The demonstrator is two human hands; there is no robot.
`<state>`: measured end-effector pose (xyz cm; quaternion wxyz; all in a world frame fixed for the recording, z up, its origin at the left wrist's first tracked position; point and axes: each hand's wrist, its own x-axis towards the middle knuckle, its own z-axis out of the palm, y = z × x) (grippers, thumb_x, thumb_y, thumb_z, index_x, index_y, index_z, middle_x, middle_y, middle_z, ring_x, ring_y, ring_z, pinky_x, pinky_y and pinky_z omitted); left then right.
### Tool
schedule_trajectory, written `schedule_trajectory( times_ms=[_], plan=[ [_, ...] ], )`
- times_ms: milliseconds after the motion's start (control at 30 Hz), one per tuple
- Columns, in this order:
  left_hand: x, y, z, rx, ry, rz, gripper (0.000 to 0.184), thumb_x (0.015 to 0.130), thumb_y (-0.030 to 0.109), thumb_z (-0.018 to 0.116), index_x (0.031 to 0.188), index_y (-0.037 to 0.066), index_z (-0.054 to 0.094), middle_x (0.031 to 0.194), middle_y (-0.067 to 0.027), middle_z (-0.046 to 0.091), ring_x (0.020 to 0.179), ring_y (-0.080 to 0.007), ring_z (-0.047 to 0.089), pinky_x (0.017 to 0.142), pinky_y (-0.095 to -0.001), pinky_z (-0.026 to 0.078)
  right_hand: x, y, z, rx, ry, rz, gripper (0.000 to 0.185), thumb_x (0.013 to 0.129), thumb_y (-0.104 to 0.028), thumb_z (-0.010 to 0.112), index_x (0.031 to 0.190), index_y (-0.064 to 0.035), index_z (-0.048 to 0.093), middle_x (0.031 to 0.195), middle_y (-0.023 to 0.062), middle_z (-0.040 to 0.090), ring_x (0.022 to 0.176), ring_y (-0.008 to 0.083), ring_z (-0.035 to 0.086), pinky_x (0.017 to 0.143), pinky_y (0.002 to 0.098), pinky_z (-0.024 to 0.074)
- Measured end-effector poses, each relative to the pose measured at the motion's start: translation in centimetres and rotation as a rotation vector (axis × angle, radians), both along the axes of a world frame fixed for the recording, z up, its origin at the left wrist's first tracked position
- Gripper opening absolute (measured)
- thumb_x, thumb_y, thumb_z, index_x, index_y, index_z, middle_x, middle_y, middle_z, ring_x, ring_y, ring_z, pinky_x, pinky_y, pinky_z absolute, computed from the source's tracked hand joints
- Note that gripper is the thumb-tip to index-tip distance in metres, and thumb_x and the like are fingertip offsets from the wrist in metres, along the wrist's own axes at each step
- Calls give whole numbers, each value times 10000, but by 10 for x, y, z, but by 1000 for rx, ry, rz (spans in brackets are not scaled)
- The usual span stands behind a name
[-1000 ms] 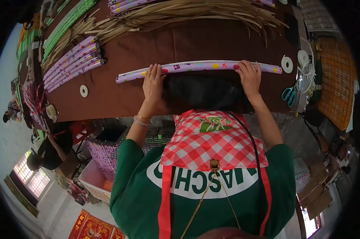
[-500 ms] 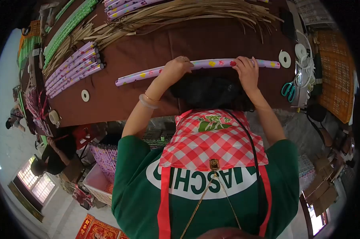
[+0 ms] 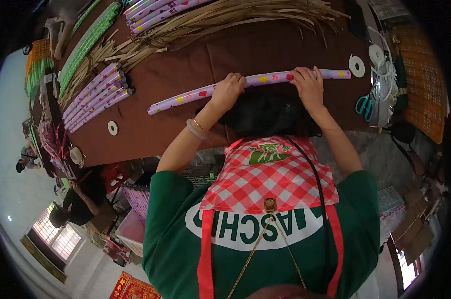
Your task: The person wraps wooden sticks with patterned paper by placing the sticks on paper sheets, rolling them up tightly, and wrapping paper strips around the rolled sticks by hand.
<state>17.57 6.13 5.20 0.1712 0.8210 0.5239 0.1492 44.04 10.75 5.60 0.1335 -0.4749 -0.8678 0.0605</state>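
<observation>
A long purple tube with a coloured pattern (image 3: 185, 96) lies slantwise across the brown cloth of the table (image 3: 185, 65). My left hand (image 3: 228, 90) is closed over it near its middle, fingers curled on top. Further right, my right hand (image 3: 307, 87) rests on the same tube with its fingers bent round the surface. A black cloth item (image 3: 265, 114) lies between my forearms, just below the tube. Beyond the tube's right end is a roll of white tape (image 3: 356, 66).
Patterned purple tubes (image 3: 98, 97) and a tape roll (image 3: 113, 128) lie left. Dry brown strips (image 3: 225, 17) and green tubes (image 3: 88, 47) are at the back. Teal scissors (image 3: 365, 107) are at the right edge. Another person (image 3: 78, 204) is at lower left.
My left hand has moved right along the tube from near its left end to its middle. The white strip seen along the tube's top edge earlier no longer shows.
</observation>
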Motion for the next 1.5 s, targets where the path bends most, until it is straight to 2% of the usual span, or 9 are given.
schedule_trajectory(
  times_ms=[667,1033,1100,1167,1233,1333,1400,1433,1500],
  plan=[
    [8,17,-11,-47,294,-144,253,710,161,635,863,30,482,872,-113,531,838,-258,551,628,-331,510,0,7,-7,-21,-68,-17,257,783,-192,588,1035,-144,570,1013,-3,535,1026,160,490,977,455,246],
    [6,42,4,-112,138,-104,286,732,119,560,981,14,464,806,-166,583,781,-324,579,610,-428,494,5,59,15,-82,-213,200,253,781,-173,600,1026,-116,571,920,38,559,986,193,501,1005,468,232],
    [-4,53,25,39,47,-114,261,665,108,618,875,10,498,714,-181,582,666,-313,595,593,-372,511,-1,73,40,-121,-210,214,291,807,-202,605,1083,-126,554,971,62,563,1025,217,491,1023,489,196],
    [-14,70,60,-308,-97,-142,377,638,160,650,955,-6,530,823,-197,611,740,-346,600,644,-379,503,-5,85,67,159,-108,201,318,806,-214,606,1108,-135,546,1017,58,549,1025,208,490,1018,481,198],
    [-21,81,73,-402,-134,-86,461,636,174,653,1047,-4,543,866,-161,630,759,-297,619,681,-339,496,-15,86,90,274,-25,179,353,803,-190,590,1145,-130,527,1067,46,541,1056,175,475,1016,426,213],
    [-24,94,89,-766,-510,42,446,700,121,637,1098,-42,518,837,-46,610,739,-112,563,680,-258,475,-30,73,110,271,510,-46,319,837,-223,577,1126,-105,513,1022,67,515,1008,189,489,918,375,322],
    [-28,99,86,-834,-639,60,435,719,119,636,1101,-47,510,856,-46,607,751,-101,561,682,-250,472,-36,60,120,256,858,-187,305,861,-245,569,1114,-88,503,991,80,498,977,199,499,852,341,395],
    [-29,102,85,-914,-766,76,424,738,117,635,1103,-51,502,875,-46,603,762,-89,559,684,-242,470,-44,50,108,118,1002,-265,342,874,-261,555,1121,-43,466,962,74,476,954,174,495,758,276,422],
    [-22,100,97,-931,-854,85,423,748,120,637,1110,-49,496,888,-39,598,766,-79,553,693,-230,463,-65,30,94,-322,1371,-296,412,875,-275,555,1172,-18,429,1004,73,481,957,156,491,778,264,412]
  ],
)
